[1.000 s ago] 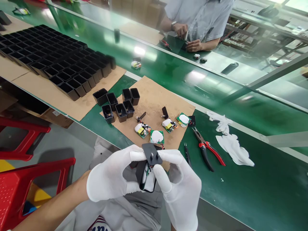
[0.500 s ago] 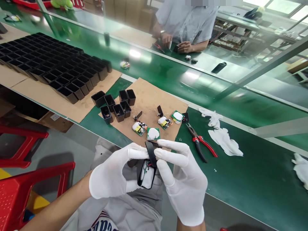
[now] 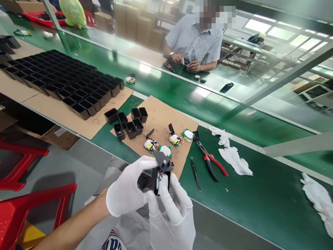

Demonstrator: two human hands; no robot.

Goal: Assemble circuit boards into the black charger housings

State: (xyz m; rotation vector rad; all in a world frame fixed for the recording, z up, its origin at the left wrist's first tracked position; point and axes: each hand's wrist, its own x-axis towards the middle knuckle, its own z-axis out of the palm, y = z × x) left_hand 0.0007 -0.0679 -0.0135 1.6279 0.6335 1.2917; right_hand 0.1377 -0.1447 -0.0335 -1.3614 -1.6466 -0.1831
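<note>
Both my hands wear white gloves and meet over my lap, below the bench edge. My left hand [image 3: 127, 191] grips a black charger housing [image 3: 156, 177] with a circuit board and wires showing inside. My right hand [image 3: 173, 211] pinches the same housing from below, its fingers at the black plug cover [image 3: 163, 160] that stands tilted on top. On the brown cardboard sheet [image 3: 158, 114] just beyond lie three loose circuit boards [image 3: 151, 145] and several empty black housings [image 3: 127, 121].
Red-handled pliers [image 3: 212, 161] and tweezers [image 3: 195, 173] lie on the green bench right of the cardboard, beside white cloths [image 3: 234, 156]. A large array of black housings [image 3: 59, 81] fills the left. A person in a grey shirt [image 3: 195, 41] works across the belt. Red stools [image 3: 23, 211] stand lower left.
My view has tilted up, so the bench sits lower in frame. My right hand dropped lower under the housing and the plug cover turned more upright on top of it.
</note>
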